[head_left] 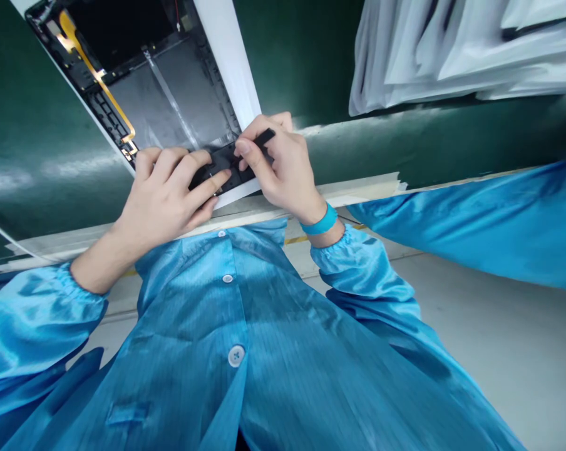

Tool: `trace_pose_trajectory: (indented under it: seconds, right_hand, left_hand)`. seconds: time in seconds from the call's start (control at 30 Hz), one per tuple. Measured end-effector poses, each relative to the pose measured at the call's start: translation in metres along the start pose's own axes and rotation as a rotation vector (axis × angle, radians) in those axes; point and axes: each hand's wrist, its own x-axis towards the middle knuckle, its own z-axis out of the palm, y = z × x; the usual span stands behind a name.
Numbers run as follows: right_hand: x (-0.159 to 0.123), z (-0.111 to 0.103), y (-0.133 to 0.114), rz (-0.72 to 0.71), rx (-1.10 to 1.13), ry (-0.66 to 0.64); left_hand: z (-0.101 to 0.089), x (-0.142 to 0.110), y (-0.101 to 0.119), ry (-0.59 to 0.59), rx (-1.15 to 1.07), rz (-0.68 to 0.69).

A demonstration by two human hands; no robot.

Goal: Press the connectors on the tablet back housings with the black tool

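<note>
An opened tablet-like device [170, 88], dark inside with an orange flex cable [109, 94] along its left edge, lies on a white sheet [231, 56]. My left hand [168, 194] rests over its near edge, fingers spread, the fingertips touching the dark frame. At the near right corner, my right hand [283, 163] pinches a thin black tool [265, 137], perhaps tweezers, whose tip is hidden behind the fingers. A blue band circles the right wrist.
Several white sleeves or bags [405, 56] are stacked at the back right of the green mat [306, 62]. Pale tape [358, 188] runs along the table's front edge. A white cable [10, 238] lies at the left. Blue cloth [475, 219] hangs at the right.
</note>
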Motion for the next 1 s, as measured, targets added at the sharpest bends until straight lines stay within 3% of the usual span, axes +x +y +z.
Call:
trace_pose_trajectory:
  seconds: [0.33,0.57,0.87,1.0]
  right_hand:
    - [-0.0013,0.0006,-0.0001,-0.002,-0.020,0.027]
    - [-0.0021,-0.0006,-0.0003,-0.001,0.027,0.024]
    - [-0.0030,0.0006,0.0023,0.036,-0.004,0.011]
    - [-0.0022,-0.0002,0.0022,-0.012,0.016,0.036]
  left_hand:
    - [-0.0068,0.0070,-0.0009,-0.080,-0.099,-0.052]
    - [-0.0056,0.0070,0.0019,-0.038,-0.031,-0.040]
    - [-0.0087,0.0097,0.0028,-0.062,-0.114,-0.095]
    - [-0.0072,0.0095,0.0022,-0.072,-0.118,-0.094]
